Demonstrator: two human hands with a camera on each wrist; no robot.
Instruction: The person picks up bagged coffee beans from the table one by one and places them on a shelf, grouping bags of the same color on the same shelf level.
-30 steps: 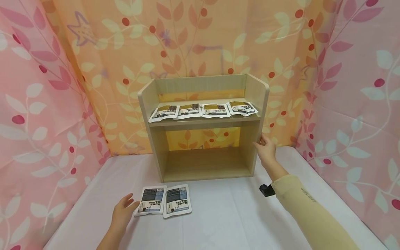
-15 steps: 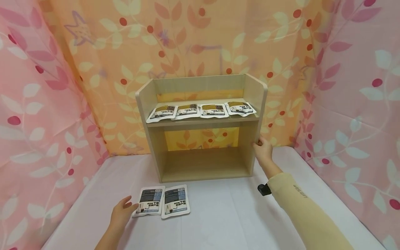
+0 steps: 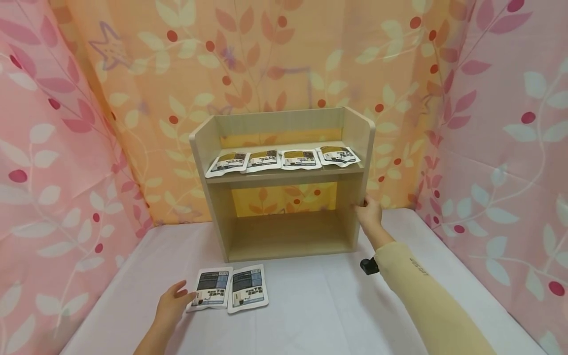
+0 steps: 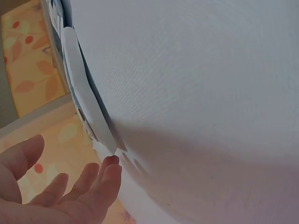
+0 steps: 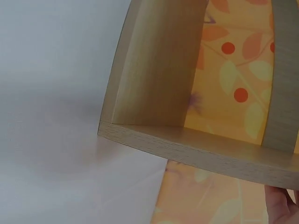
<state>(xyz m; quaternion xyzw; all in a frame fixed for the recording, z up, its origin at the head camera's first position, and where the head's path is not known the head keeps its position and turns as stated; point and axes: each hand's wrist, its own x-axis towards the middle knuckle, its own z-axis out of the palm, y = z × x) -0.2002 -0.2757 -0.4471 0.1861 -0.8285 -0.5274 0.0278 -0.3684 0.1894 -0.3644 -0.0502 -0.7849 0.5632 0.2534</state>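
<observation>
My left hand lies at the left edge of a flat white pouch with dark and blue print. In the left wrist view its loosely bent fingertips touch the corner of the pouch. A second pouch lies beside it on the right. My right hand grips the right side panel of a small wooden shelf, a fingertip over the front edge. In the right wrist view, only part of the right hand shows, at the outer side of the panel.
Several white pouches with yellow-brown print lie in a row on the upper board. The lower compartment stands above a white tablecloth. Floral curtains enclose the back and both sides. A black device sits at the right sleeve.
My right hand has come in against the shelf's side panel and its fingers have bent onto it. The left hand stays at the pouch. The head view has shifted slightly.
</observation>
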